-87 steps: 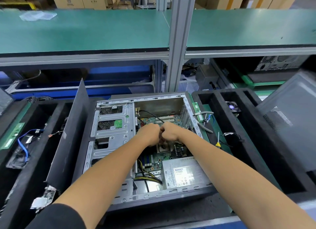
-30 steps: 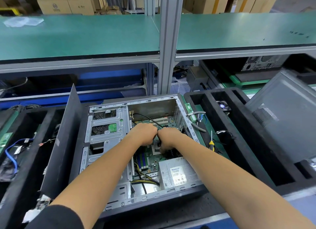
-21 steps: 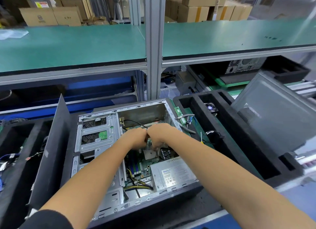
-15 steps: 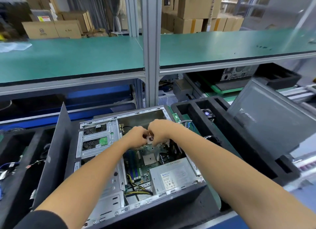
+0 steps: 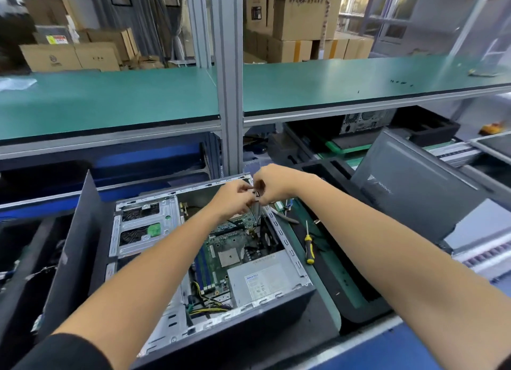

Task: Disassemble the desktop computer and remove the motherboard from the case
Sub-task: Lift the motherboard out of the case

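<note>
Above the case (image 5: 210, 342) at frame centre, both my left hand (image 5: 232, 198) and right hand (image 5: 272, 183) pinch a small dark part (image 5: 256, 194). Motherboard (image 5: 229, 248) lies flat directly below, equally near either hand.

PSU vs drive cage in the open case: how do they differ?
The power supply is a solid closed box with a label, at the case's near right. The drive cage is perforated with open cutouts and a green tab, along the left. Both are bare silver metal, still in the computer case.
</note>
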The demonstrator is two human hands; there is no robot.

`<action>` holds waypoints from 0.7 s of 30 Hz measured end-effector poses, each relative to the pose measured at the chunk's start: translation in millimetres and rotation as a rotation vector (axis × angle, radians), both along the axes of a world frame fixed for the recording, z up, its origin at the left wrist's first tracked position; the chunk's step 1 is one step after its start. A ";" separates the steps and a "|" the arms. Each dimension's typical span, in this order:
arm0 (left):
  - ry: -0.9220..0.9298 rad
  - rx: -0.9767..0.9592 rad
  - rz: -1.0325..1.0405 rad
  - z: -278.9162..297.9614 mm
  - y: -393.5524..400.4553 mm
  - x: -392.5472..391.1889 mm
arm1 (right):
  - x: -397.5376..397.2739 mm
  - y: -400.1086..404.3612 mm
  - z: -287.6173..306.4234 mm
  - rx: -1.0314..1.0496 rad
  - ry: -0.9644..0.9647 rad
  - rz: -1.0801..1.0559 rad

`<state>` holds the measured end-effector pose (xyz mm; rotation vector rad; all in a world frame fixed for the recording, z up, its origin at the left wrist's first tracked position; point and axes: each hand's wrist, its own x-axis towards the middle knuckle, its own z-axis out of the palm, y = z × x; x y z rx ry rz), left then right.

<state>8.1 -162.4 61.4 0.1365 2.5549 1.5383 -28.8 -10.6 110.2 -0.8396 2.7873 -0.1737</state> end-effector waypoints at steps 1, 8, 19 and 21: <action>0.005 0.001 -0.017 -0.1 6.8 -0.5 | -1.7 7.3 0.4 0.001 -0.009 0.001; 0.225 -0.332 -0.129 -9.7 57.4 -18.4 | -25.8 68.2 -10.8 -0.031 -0.074 0.006; 0.125 -0.481 -0.100 -26.5 136.0 -75.5 | -82.8 146.5 -49.5 -0.165 -0.495 -0.034; 0.098 -0.547 -0.099 -33.0 143.5 -80.6 | -87.2 149.1 -57.8 -0.176 -0.555 -0.019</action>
